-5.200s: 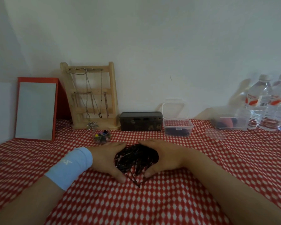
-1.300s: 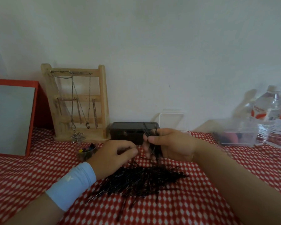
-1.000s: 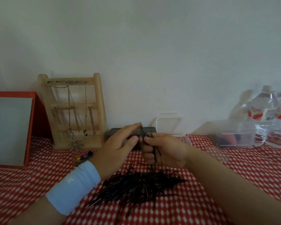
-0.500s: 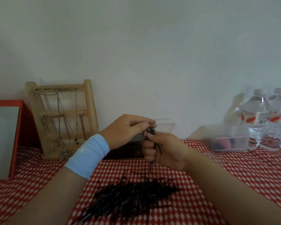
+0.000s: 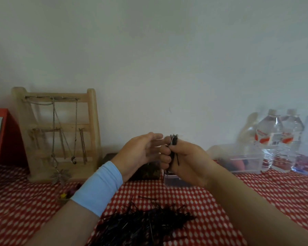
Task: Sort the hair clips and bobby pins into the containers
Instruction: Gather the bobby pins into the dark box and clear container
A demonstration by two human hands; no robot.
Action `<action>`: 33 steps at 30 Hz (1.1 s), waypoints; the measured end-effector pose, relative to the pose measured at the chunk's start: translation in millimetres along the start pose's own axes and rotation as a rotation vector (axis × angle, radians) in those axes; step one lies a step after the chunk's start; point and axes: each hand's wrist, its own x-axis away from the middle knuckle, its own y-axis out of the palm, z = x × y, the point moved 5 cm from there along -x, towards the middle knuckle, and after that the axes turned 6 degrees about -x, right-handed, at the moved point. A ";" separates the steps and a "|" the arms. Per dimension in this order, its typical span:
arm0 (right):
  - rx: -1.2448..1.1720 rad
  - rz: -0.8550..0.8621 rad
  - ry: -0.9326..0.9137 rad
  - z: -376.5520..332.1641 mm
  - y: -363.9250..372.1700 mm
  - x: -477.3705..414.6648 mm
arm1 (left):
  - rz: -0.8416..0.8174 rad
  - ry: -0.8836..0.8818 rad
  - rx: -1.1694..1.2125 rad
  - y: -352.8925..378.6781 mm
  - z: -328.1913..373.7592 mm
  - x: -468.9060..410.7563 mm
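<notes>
A big heap of black bobby pins (image 5: 140,222) lies on the red checked cloth near me. Above it my right hand (image 5: 185,160) grips an upright bundle of bobby pins (image 5: 174,139), their looped ends sticking out above the fist. My left hand (image 5: 140,151), with a light blue wristband, is held beside it with fingers extended, fingertips touching the bundle's top. A small clear container (image 5: 172,181) with dark contents shows just under my right hand, mostly hidden. A larger clear container (image 5: 245,162) stands to the right.
A dark box (image 5: 146,169) sits behind my left hand. A wooden jewellery stand (image 5: 57,132) with chains is at the back left, beside a red-framed mirror (image 5: 0,139). Water bottles (image 5: 277,139) line the right. A small jar with coloured bits (image 5: 66,195) sits left of my wrist.
Both hands gathered the pile, then lifted off it. My right hand took a bundle of pins and raised it; my left hand's fingers have straightened beside the bundle's top.
</notes>
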 end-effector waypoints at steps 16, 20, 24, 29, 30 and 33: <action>0.581 0.146 -0.243 -34.7 7.2 -35.4 | -0.059 -0.271 0.739 10.3 -8.5 1.8; 0.381 0.120 -0.274 -42.8 5.2 -37.0 | -0.066 -0.357 0.629 14.6 -18.8 1.9; 0.289 0.101 -0.305 -42.5 -1.8 -35.7 | -0.072 -0.384 0.664 19.6 -24.7 1.4; 0.526 0.148 -0.263 -34.5 -11.2 -29.9 | -0.048 -0.336 0.771 16.2 -23.3 -2.0; 0.535 0.156 -0.250 -33.6 -12.2 -29.2 | -0.035 -0.329 0.792 15.3 -22.9 -2.5; 0.498 0.126 -0.220 -32.3 -10.7 -28.6 | 0.001 -0.303 0.818 14.3 -23.1 -3.2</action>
